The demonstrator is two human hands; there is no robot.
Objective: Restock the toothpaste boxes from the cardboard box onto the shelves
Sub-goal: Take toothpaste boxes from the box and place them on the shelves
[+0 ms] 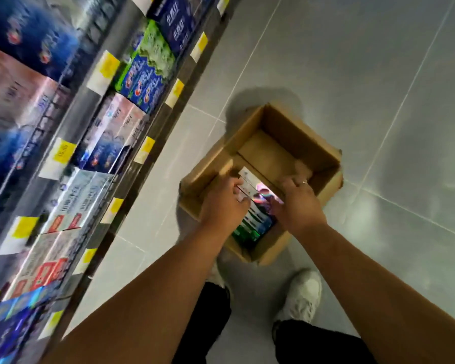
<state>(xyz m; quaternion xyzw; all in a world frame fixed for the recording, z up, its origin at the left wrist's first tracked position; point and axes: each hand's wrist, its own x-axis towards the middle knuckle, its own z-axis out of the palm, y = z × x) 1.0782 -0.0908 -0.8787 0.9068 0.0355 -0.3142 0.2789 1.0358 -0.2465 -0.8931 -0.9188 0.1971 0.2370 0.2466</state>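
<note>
Grey tiled floor beside stocked shelves.
An open cardboard box sits on the floor tiles near the foot of the shelves, and a white shoe stands close by. Toothpaste boxes fill the shelves, with yellow price tags along the front edges.

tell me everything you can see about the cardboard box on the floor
The cardboard box is plain brown corrugated board, open at the top. It stands upright on the grey tiled floor, close beside the shelves. Its far half shows only bare bottom. The near half holds toothpaste boxes packed side by side. The left hand and right hand both reach inside and grip some of those boxes. Whether either hand touches the cardboard itself is unclear.
</note>
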